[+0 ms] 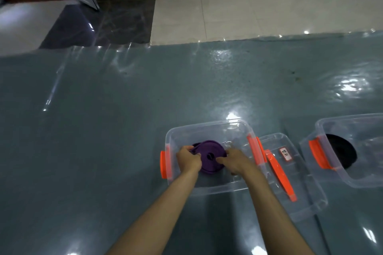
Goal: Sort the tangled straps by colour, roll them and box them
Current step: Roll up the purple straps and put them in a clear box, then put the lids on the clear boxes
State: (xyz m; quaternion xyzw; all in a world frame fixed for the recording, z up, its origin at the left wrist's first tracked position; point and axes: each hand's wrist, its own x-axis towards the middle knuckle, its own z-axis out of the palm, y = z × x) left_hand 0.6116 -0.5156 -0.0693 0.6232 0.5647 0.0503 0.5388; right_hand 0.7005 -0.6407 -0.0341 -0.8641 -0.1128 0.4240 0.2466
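We see the purple strap roll (209,156) lying flat inside the clear box (207,128), between both hands. Left hand (189,159) and right hand (233,160) grip opposite edges, equally near.

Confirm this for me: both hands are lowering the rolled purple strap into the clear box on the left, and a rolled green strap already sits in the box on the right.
Not quite. The head view shows the strap in the right box is black, not green. The rest stands: left hand and right hand hold the rolled purple strap inside the left box.
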